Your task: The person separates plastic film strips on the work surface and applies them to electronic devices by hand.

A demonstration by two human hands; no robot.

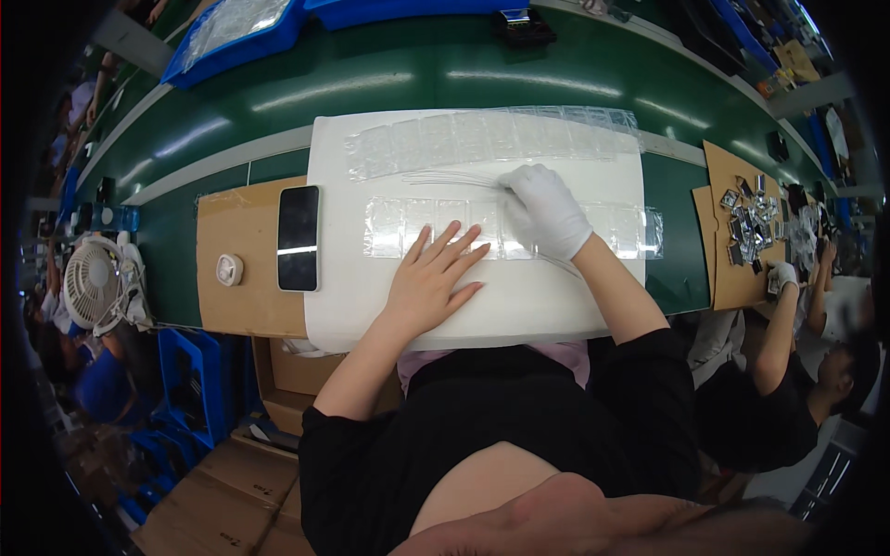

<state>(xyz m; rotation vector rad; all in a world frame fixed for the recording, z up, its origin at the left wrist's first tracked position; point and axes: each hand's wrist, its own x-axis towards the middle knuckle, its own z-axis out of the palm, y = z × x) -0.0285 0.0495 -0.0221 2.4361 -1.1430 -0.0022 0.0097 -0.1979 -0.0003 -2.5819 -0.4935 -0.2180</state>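
A white sheet covers the work surface before me. On it lies a row of clear plastic pouches, joined side by side. My left hand, bare, rests flat with fingers spread over the left half of this row. My right hand, in a white glove, is over the row's middle with its fingers drawn together. Its fingertips meet the right end of some thin pale strands; what they grip, if anything, is hidden. Farther back, more clear pouches lie in a long overlapping band.
Left of the sheet, a phone and a small white round item lie on cardboard. Blue trays stand at the back. A white fan is far left. At right, a co-worker's gloved hand is near small metallic parts.
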